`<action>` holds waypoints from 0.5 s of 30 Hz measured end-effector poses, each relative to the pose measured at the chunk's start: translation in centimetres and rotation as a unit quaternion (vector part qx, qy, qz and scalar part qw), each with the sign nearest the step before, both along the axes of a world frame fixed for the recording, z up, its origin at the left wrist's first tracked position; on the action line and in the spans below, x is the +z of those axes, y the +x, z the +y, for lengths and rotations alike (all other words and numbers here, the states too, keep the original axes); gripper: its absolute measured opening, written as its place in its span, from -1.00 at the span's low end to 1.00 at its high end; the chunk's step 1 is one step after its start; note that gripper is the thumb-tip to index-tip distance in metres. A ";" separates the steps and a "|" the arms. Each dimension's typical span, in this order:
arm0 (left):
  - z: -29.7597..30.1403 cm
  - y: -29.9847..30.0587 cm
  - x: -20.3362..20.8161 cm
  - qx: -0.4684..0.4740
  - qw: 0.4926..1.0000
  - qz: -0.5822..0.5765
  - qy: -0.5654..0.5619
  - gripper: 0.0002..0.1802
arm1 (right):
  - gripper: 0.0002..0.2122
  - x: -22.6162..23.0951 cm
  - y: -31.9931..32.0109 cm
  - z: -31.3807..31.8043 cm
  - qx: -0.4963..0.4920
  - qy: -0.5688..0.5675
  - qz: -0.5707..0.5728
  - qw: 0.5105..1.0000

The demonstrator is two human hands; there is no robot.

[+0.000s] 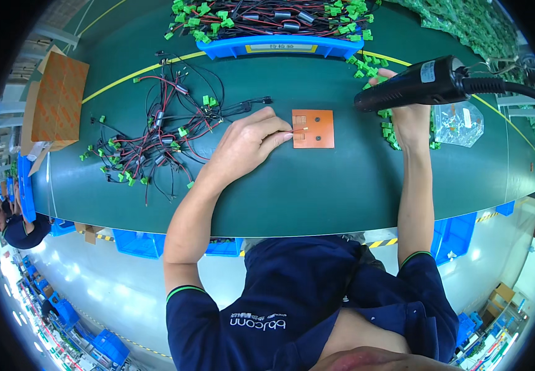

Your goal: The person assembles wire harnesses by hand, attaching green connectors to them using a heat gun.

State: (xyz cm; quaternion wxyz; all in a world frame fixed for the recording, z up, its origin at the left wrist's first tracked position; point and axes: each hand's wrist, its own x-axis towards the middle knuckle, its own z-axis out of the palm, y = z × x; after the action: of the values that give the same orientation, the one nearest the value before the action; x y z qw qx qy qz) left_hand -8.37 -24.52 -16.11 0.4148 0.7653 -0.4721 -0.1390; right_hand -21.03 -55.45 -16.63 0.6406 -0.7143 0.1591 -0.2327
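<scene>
My left hand (254,137) is closed, thumb and forefinger pinched on thin red wires (300,130) with small metal ends. Those ends lie over the left side of an orange square board (324,123), which has two dark round spots and pale outlined slots. A thick black cylindrical tool with a cable (413,85) crosses in front of my right hand (411,120). It hides most of that hand; a few fingertips show above it. I cannot tell whether the hand grips the tool or reaches behind it. Small green connectors (389,133) lie beside this hand.
Tangled black and red wire harnesses (159,133) with green connectors spread over the green table (280,198) at left. A blue bin (230,48) of harnesses stands at the back. A clear plastic bag (462,127) lies right; a cardboard box (63,99) stands left. Another person (23,229) is far left.
</scene>
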 end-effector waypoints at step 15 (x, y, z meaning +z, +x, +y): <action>1.1 0.9 -0.2 -0.041 0.969 0.245 -0.012 -0.80 | -0.65 -0.2 -0.7 8.5 0.202 0.084 0.059 0.974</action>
State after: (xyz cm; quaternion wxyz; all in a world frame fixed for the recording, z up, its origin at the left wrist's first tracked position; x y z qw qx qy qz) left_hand -7.51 -23.43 -16.26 0.5206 0.6829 -0.3892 -0.3334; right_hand -21.71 -46.97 -16.86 0.7213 -0.6880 0.0676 -0.0417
